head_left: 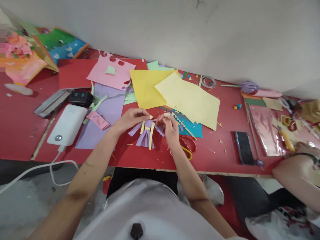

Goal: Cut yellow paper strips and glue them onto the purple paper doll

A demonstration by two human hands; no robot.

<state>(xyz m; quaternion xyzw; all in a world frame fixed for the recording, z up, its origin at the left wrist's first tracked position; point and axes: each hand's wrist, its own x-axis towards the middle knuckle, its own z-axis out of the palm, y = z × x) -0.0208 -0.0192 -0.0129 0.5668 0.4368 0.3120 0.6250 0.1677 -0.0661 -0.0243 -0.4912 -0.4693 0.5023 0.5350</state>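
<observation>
A small purple paper dress figure point(144, 138) with pale yellow strips lies on the red table in front of me. My left hand point(132, 120) is closed at its neck, thumb and finger pinching the top edge by a small pale yellow tip point(150, 117). Over the figure's right side my right hand point(170, 128) is curled in a pinch, with a thin pale sliver showing at its fingertips, too small to name. Red-and-yellow scissors point(188, 145) lie beside the right wrist, and a dotted paper straw or pencil point(184, 126) lies just behind them.
Yellow paper point(145, 88), cream paper point(192, 100), purple paper point(105, 108) and cut pink paper point(110, 75) spread behind my hands. A white power bank point(67, 125) with a cable lies left. At right are a phone point(244, 147) and another person's arm point(295, 170).
</observation>
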